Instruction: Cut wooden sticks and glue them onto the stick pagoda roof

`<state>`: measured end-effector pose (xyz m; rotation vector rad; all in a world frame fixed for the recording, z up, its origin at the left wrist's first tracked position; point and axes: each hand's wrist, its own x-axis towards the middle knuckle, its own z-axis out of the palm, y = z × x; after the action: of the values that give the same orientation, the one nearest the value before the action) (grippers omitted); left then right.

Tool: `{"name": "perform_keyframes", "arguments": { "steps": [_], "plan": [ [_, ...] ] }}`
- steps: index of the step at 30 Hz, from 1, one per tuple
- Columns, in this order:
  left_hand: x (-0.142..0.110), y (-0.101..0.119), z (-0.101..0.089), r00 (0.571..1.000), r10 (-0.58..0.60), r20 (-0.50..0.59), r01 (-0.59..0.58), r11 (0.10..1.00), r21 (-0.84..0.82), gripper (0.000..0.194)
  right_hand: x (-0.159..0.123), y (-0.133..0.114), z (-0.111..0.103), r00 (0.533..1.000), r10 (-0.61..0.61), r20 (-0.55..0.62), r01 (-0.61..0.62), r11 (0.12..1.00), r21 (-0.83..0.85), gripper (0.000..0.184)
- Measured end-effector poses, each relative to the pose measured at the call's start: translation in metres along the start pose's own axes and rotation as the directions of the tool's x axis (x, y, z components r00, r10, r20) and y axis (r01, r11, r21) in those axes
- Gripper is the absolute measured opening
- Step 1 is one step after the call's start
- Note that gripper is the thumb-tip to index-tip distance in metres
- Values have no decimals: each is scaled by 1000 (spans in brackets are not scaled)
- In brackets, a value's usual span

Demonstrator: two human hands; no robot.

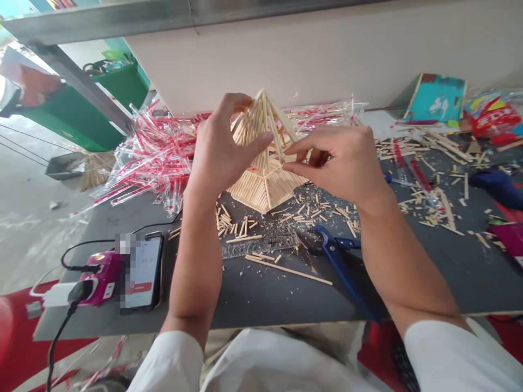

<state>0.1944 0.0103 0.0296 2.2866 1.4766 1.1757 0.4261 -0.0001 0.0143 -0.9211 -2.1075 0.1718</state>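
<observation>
A model built of thin wooden sticks [266,188] stands on the dark table, with a pointed, pyramid-like top above a flared, slatted base. My left hand [218,144] is closed around the left side of the pointed top, its thumb lying across the front sticks. At the right front of that top, my right hand [343,163] pinches the lower end of a wooden stick [276,133] between thumb and forefinger. Its other fingers are curled. Below the model lie a clear ruler [261,246], a long loose stick [290,270] and blue-handled cutters [341,267].
Red-and-clear plastic wrappers [151,155] are heaped at the left back. Stick offcuts [310,209] litter the table. A phone [143,272] and a purple power strip [100,275] with cords occupy the left front. A wall [327,60] rises behind; green bins [69,120] stand left.
</observation>
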Motion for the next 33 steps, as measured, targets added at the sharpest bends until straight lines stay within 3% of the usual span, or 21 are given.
{"name": "perform_keyframes", "arguments": {
  "steps": [2, 4, 13, 20, 26, 33],
  "plan": [
    [0, 0, 0, 1000, -4, 1, 4, 1000, -1, 53, -3, -2, -1, 992, -126, 33, 128, 987, -93, 8],
    [0, 0, 0, 1000, -8, -4, 8, 1000, 1, 53, -7, -2, 2, 983, -176, 60, 183, 973, -144, 4],
    [0, -1, 0, 1000, -4, -26, 3, 999, -35, 51, -13, 15, 29, 953, -296, -70, 258, 909, -329, 17],
    [2, -7, 2, 999, 8, -51, -11, 998, -62, 52, -23, 32, 42, 888, -437, -140, 363, 855, -370, 14],
    [1, -4, -1, 1000, 5, -15, -5, 1000, -16, 49, -29, 33, 47, 916, -387, -104, 320, 863, -391, 16],
    [0, -1, -3, 999, -24, 21, 24, 1000, 8, 51, -27, 27, 51, 974, -216, -66, 175, 906, -385, 23]
  ]
}}
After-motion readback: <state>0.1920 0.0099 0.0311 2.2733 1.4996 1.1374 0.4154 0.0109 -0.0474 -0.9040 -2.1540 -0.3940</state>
